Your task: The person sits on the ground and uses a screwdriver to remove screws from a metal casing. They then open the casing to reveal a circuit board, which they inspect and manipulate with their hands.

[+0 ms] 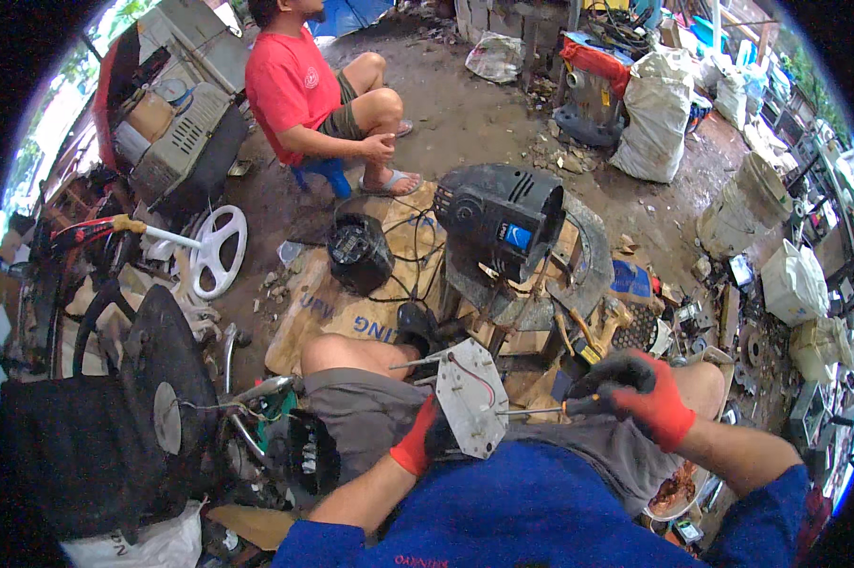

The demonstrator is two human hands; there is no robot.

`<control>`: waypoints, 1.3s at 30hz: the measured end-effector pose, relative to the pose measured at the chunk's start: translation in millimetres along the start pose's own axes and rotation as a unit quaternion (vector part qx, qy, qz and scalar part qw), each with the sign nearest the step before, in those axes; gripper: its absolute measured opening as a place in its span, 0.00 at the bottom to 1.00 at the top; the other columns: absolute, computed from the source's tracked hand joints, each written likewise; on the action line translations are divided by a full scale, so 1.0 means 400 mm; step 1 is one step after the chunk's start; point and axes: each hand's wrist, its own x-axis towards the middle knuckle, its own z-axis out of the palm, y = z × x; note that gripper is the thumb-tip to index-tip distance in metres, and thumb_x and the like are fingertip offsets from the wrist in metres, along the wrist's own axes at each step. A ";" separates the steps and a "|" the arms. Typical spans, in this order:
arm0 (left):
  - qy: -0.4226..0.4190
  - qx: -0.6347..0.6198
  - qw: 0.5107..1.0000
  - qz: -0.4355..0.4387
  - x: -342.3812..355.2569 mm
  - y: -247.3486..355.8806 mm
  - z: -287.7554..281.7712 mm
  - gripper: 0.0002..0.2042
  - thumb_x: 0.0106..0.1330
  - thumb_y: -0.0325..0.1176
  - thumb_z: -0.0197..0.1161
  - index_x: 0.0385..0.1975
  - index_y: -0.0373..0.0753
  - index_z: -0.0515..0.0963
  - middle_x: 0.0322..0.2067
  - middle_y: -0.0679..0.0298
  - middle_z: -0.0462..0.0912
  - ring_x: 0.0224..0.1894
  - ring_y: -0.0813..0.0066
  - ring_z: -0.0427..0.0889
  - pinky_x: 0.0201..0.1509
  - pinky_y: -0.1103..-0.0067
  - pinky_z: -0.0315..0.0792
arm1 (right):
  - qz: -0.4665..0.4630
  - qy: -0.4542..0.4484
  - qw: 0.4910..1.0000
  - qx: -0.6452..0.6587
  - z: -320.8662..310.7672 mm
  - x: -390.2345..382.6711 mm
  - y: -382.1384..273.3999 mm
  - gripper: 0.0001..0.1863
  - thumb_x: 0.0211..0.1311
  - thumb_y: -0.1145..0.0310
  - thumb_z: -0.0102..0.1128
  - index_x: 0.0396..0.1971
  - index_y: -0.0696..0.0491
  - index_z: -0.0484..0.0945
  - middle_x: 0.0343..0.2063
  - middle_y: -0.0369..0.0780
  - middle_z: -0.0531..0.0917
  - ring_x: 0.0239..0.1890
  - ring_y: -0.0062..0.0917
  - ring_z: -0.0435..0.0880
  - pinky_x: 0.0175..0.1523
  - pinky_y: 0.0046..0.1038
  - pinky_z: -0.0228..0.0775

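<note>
My left hand [425, 434], in a red and black glove, grips a pale, many-sided metal plate [471, 405] over my lap. The plate carries small studs, thin wires and rods sticking out on the left. My right hand [647, 398], gloved alike, is closed on a screwdriver [564, 408], whose shaft reaches the plate's right side. Beyond the plate, a black machine housing with a blue label [498, 213] rests on a round metal base [588, 265]. A yellow-handled tool [578, 336] lies by that base.
A person in red [290, 90] sits on a blue stool ahead-left. A black case [359, 256] and cables lie on cardboard [299, 331]. A white steering-wheel shape [217, 254], black scrap [91, 435] and chairlike parts crowd the left; sacks [654, 123], buckets [735, 213] and scrap line the right.
</note>
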 end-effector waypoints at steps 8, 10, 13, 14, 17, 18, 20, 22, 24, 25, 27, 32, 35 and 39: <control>-0.008 -0.069 0.998 0.000 -0.009 0.010 0.042 0.26 0.78 0.52 0.44 0.71 0.48 0.63 0.67 0.64 0.70 0.66 0.62 0.71 0.73 0.61 0.63 | 0.035 0.116 0.990 -0.070 0.015 -0.018 0.087 0.19 0.70 0.61 0.56 0.55 0.56 0.74 0.48 0.38 0.80 0.54 0.25 0.77 0.60 0.28 0.69; -0.006 -0.141 0.990 -0.029 -0.027 0.017 0.084 0.27 0.77 0.53 0.48 0.72 0.50 0.63 0.66 0.63 0.71 0.66 0.62 0.72 0.71 0.60 0.66 | 0.058 0.066 0.992 -0.086 0.011 -0.010 0.053 0.19 0.68 0.62 0.58 0.53 0.56 0.75 0.47 0.38 0.80 0.53 0.24 0.76 0.59 0.28 0.69; 0.010 0.010 1.000 0.009 -0.016 0.018 0.089 0.26 0.79 0.51 0.42 0.73 0.50 0.61 0.71 0.66 0.64 0.71 0.64 0.65 0.76 0.63 0.58 | -0.003 0.007 0.992 -0.126 -0.003 -0.048 0.075 0.20 0.65 0.66 0.60 0.55 0.55 0.75 0.51 0.41 0.79 0.57 0.30 0.75 0.63 0.32 0.66; -0.024 0.008 1.000 0.008 -0.023 0.012 0.060 0.28 0.78 0.53 0.43 0.73 0.50 0.60 0.70 0.66 0.65 0.71 0.64 0.65 0.75 0.63 0.58 | -0.050 -0.026 0.979 -0.194 -0.024 -0.051 0.065 0.23 0.63 0.69 0.61 0.58 0.55 0.74 0.55 0.43 0.79 0.61 0.33 0.75 0.67 0.34 0.64; -0.003 0.082 0.996 0.030 -0.011 0.006 0.078 0.29 0.78 0.53 0.45 0.74 0.47 0.59 0.70 0.63 0.66 0.69 0.61 0.69 0.73 0.62 0.64 | -0.132 -0.057 0.960 -0.242 -0.044 -0.052 0.044 0.26 0.59 0.70 0.63 0.59 0.55 0.74 0.57 0.45 0.79 0.63 0.38 0.76 0.69 0.36 0.64; -0.013 0.027 0.999 0.013 -0.010 0.008 0.085 0.29 0.78 0.53 0.45 0.74 0.47 0.59 0.70 0.63 0.66 0.69 0.62 0.69 0.73 0.62 0.64 | -0.151 -0.058 0.959 -0.232 -0.036 -0.048 0.033 0.26 0.58 0.70 0.63 0.58 0.55 0.74 0.56 0.45 0.80 0.62 0.38 0.77 0.68 0.36 0.65; -0.030 -0.083 0.996 -0.019 -0.015 0.014 0.093 0.28 0.79 0.52 0.44 0.74 0.47 0.58 0.70 0.63 0.66 0.69 0.62 0.68 0.73 0.62 0.63 | -0.073 -0.012 0.991 -0.109 -0.007 -0.044 -0.004 0.25 0.57 0.70 0.63 0.56 0.55 0.76 0.54 0.45 0.80 0.60 0.39 0.77 0.67 0.37 0.65; -0.012 -0.026 1.000 -0.003 -0.010 0.011 0.063 0.28 0.79 0.52 0.43 0.74 0.47 0.59 0.70 0.63 0.66 0.69 0.62 0.68 0.73 0.61 0.63 | -0.004 -0.013 0.997 -0.072 -0.002 -0.039 -0.017 0.24 0.56 0.70 0.62 0.55 0.55 0.76 0.53 0.45 0.80 0.59 0.40 0.77 0.66 0.37 0.66; -0.006 0.008 1.000 0.001 -0.006 0.013 0.071 0.27 0.79 0.52 0.42 0.74 0.47 0.59 0.70 0.62 0.66 0.69 0.61 0.68 0.73 0.61 0.63 | 0.064 -0.050 0.989 -0.127 -0.019 -0.043 -0.013 0.23 0.58 0.69 0.62 0.55 0.55 0.76 0.52 0.45 0.80 0.57 0.39 0.78 0.65 0.38 0.67; -0.007 0.014 1.000 0.002 -0.011 0.015 0.075 0.27 0.79 0.52 0.43 0.74 0.48 0.59 0.70 0.62 0.66 0.69 0.61 0.68 0.73 0.61 0.63 | 0.004 -0.041 0.987 -0.153 -0.019 -0.052 -0.003 0.22 0.60 0.68 0.60 0.55 0.55 0.75 0.52 0.46 0.80 0.57 0.39 0.78 0.64 0.37 0.67; -0.046 0.002 0.999 0.008 -0.002 0.021 0.092 0.28 0.78 0.55 0.42 0.73 0.49 0.60 0.69 0.64 0.67 0.69 0.61 0.68 0.74 0.60 0.62 | -0.118 -0.024 0.971 -0.207 -0.021 -0.066 0.020 0.21 0.63 0.68 0.58 0.56 0.55 0.75 0.52 0.47 0.81 0.55 0.39 0.79 0.62 0.37 0.69; 0.007 -0.042 0.999 -0.020 -0.014 0.012 0.061 0.27 0.79 0.50 0.45 0.73 0.47 0.60 0.69 0.63 0.68 0.68 0.61 0.70 0.72 0.61 0.65 | 0.015 -0.039 0.996 -0.075 -0.016 -0.048 -0.015 0.23 0.60 0.68 0.61 0.56 0.55 0.75 0.51 0.45 0.79 0.57 0.36 0.78 0.63 0.36 0.68; 0.027 0.033 0.999 -0.009 -0.010 0.004 0.031 0.27 0.78 0.49 0.49 0.72 0.45 0.62 0.67 0.62 0.71 0.65 0.61 0.73 0.70 0.61 0.68 | 0.103 -0.027 0.991 -0.078 -0.024 -0.042 0.012 0.24 0.58 0.67 0.63 0.56 0.55 0.75 0.53 0.44 0.77 0.59 0.34 0.75 0.66 0.36 0.64; 0.027 0.072 0.997 -0.002 -0.012 0.004 0.016 0.26 0.76 0.45 0.56 0.70 0.43 0.64 0.65 0.62 0.73 0.63 0.62 0.76 0.68 0.62 0.71 | -0.060 -0.089 0.989 -0.107 -0.067 -0.052 0.078 0.22 0.65 0.67 0.60 0.58 0.56 0.74 0.59 0.46 0.77 0.61 0.35 0.75 0.68 0.36 0.62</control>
